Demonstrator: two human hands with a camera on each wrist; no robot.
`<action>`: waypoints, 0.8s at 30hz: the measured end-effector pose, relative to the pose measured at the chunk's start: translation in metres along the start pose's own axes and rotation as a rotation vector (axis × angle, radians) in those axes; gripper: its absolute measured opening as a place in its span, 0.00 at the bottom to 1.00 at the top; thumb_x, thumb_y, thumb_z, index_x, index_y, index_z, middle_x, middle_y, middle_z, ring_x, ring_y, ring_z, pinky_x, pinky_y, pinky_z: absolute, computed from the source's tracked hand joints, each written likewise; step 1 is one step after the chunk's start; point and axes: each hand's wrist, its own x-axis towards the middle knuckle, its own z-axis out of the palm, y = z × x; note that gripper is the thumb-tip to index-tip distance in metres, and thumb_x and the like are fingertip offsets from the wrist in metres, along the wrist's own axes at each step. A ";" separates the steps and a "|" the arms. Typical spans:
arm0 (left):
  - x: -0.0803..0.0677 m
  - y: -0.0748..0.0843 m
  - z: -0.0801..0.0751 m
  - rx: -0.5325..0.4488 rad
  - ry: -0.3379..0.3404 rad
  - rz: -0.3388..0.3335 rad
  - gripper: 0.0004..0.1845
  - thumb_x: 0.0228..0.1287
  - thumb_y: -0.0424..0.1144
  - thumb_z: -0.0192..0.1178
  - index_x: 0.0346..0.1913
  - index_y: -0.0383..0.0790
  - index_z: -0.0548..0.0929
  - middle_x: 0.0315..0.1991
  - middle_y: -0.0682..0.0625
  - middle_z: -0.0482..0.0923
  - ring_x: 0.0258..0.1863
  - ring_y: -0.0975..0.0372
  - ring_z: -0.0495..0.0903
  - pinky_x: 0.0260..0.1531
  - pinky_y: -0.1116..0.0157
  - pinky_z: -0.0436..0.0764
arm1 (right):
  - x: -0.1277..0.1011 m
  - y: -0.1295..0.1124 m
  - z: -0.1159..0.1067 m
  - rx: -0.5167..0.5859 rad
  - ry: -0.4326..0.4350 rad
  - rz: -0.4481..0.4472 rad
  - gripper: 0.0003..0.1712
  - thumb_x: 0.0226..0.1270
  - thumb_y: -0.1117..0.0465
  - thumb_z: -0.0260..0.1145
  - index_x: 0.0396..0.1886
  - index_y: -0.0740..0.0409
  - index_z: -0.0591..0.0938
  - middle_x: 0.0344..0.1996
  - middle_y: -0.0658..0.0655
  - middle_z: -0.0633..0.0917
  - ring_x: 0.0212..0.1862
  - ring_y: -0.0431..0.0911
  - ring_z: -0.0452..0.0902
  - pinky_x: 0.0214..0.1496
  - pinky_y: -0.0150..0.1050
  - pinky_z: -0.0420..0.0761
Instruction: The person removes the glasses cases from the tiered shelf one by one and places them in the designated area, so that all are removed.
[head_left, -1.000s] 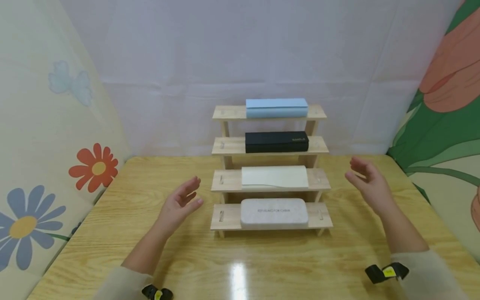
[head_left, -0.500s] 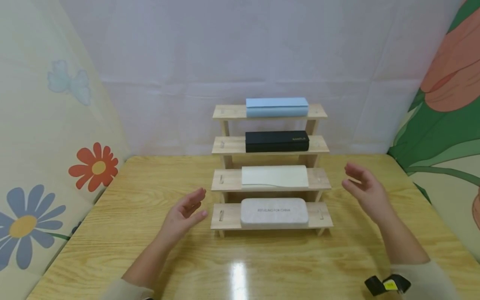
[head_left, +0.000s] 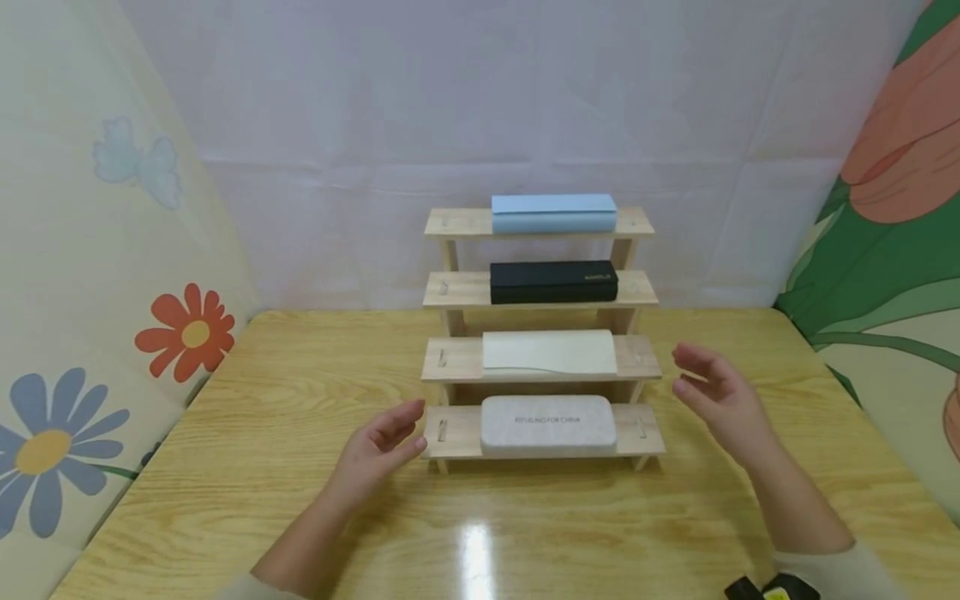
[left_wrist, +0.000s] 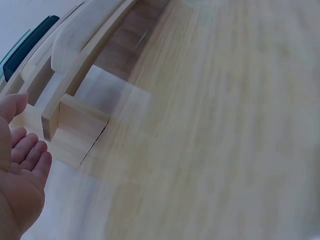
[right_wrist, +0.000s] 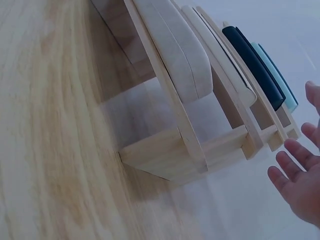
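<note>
From the head view, a stepped wooden rack on the table carries four cases: a grey case lowest, then a cream case, a black case and a blue case on top. The left hand hovers just beside the lowest step's left end, the right hand near its right end, both with relaxed, spread fingers holding nothing. The left wrist view shows the left hand beside the rack's corner. The right wrist view shows the right hand's fingers apart from the rack and grey case.
</note>
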 end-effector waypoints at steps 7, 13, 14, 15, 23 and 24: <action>-0.004 -0.003 0.006 -0.016 0.019 -0.037 0.29 0.65 0.33 0.63 0.66 0.27 0.69 0.68 0.35 0.69 0.69 0.45 0.67 0.62 0.73 0.73 | -0.007 0.001 0.011 0.078 -0.020 -0.042 0.26 0.70 0.72 0.60 0.63 0.79 0.65 0.51 0.29 0.77 0.53 0.25 0.73 0.54 0.16 0.75; -0.006 -0.005 0.010 -0.028 0.047 -0.034 0.28 0.64 0.31 0.64 0.65 0.26 0.70 0.67 0.36 0.70 0.62 0.60 0.76 0.56 0.79 0.75 | -0.013 -0.001 0.018 0.060 -0.048 -0.022 0.25 0.70 0.71 0.60 0.63 0.76 0.66 0.51 0.28 0.76 0.54 0.24 0.72 0.54 0.16 0.75; -0.006 -0.006 0.011 -0.035 0.053 -0.037 0.28 0.63 0.31 0.64 0.65 0.26 0.70 0.67 0.36 0.70 0.59 0.66 0.77 0.55 0.79 0.76 | -0.014 -0.001 0.019 0.061 -0.050 -0.020 0.25 0.70 0.71 0.60 0.63 0.75 0.67 0.51 0.28 0.76 0.54 0.25 0.72 0.54 0.16 0.75; -0.007 -0.006 0.012 -0.041 0.064 -0.042 0.28 0.63 0.31 0.64 0.65 0.26 0.71 0.67 0.36 0.70 0.57 0.70 0.77 0.55 0.79 0.76 | -0.015 -0.002 0.020 0.063 -0.052 -0.017 0.25 0.70 0.71 0.60 0.63 0.75 0.67 0.51 0.28 0.76 0.54 0.25 0.72 0.54 0.16 0.76; -0.008 -0.009 0.019 -0.104 0.144 -0.094 0.27 0.61 0.27 0.64 0.63 0.27 0.73 0.65 0.37 0.72 0.49 0.78 0.79 0.52 0.78 0.79 | -0.018 0.000 0.029 0.081 -0.083 -0.042 0.23 0.68 0.73 0.61 0.61 0.75 0.69 0.51 0.30 0.78 0.54 0.26 0.74 0.54 0.17 0.75; -0.009 -0.009 0.020 -0.105 0.149 -0.101 0.26 0.61 0.27 0.64 0.63 0.28 0.73 0.65 0.37 0.72 0.49 0.78 0.79 0.52 0.77 0.79 | -0.018 0.001 0.030 0.087 -0.087 -0.049 0.23 0.68 0.73 0.61 0.60 0.76 0.69 0.51 0.30 0.78 0.54 0.27 0.74 0.54 0.17 0.75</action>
